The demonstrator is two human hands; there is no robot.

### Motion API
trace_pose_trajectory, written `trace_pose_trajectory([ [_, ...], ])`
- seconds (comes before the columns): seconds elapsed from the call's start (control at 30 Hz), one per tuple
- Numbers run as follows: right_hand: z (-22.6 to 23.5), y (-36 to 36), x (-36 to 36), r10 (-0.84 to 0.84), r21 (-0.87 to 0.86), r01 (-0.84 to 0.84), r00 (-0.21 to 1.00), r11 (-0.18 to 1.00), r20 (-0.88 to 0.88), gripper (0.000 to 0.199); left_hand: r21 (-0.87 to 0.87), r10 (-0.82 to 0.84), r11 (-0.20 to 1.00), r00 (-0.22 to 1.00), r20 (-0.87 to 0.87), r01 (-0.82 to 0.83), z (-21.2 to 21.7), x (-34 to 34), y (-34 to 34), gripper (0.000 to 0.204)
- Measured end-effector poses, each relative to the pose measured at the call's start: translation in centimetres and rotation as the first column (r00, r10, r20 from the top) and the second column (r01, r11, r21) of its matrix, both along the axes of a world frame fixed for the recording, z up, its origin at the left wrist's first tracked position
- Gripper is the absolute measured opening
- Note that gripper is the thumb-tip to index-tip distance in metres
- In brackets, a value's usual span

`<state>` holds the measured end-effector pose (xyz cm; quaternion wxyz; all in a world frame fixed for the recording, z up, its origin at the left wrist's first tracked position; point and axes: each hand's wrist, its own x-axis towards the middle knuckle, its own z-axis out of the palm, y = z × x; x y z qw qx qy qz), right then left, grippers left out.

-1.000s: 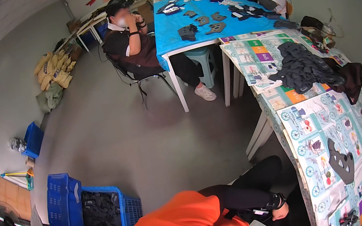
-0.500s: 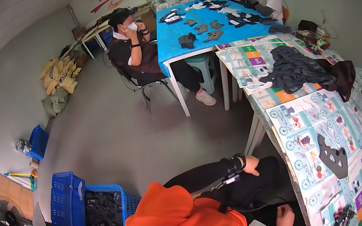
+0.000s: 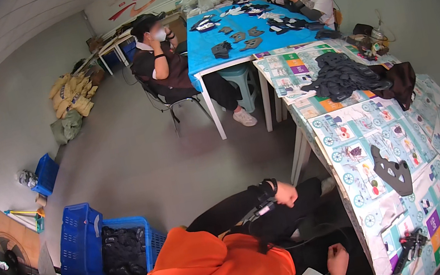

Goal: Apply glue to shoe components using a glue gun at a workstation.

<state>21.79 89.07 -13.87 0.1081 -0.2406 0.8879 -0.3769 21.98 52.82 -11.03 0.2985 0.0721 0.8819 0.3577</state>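
Observation:
My left hand [image 3: 286, 193], a dark band round its wrist, rests by my dark-trousered leg with its fingers curled in. Lower down, beside the table's near edge, my right hand [image 3: 338, 261] is curled closed over my lap. I see nothing held in either hand. Closest to them on the patterned table cover lies a flat dark grey cut-out piece [image 3: 394, 171] with holes in it. A black hand tool [image 3: 410, 252] with a small reddish part lies near the front; its exact kind is unclear.
A pile of dark pieces [image 3: 341, 75] sits farther along the table. Beyond, people sit round a blue-covered table [image 3: 199, 53] bearing dark and white pieces. At left stands a blue crate [image 3: 154, 249] of black pieces beside an upright blue crate [image 3: 77, 245]. Sacks [image 3: 71, 96] lean by the wall.
The view has shifted slightly, so the table and its pieces sit a little farther left and higher. My left hand looks more curled; more of the black tool shows.

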Motion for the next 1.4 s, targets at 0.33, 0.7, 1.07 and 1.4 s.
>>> trace_pose_trajectory([
  [0.33,-2.4,0.0,1.3,-0.008,0.065,0.017,0.991,0.998,-0.135,0.009,-0.375,-0.237,0.908,0.967,-0.094,0.186,5.7,1.9,2.0,0.025],
  [0.7,-2.6,0.7,2.6,-0.115,0.271,0.144,0.986,0.952,-0.117,0.011,0.383,0.195,0.922,0.774,-0.603,0.066,20.8,-2.7,4.6,0.020],
  [1.07,1.3,-4.9,1.5,-0.338,0.276,0.351,0.936,0.895,-0.094,0.009,0.785,0.097,-0.396,0.872,-0.480,0.476,35.6,-0.5,6.6,0.033],
  [1.4,5.0,-9.1,0.7,-0.391,0.264,0.399,0.916,0.878,-0.085,0.009,0.661,0.185,-0.504,0.817,-0.547,0.556,34.2,-3.3,0.7,0.036],
])
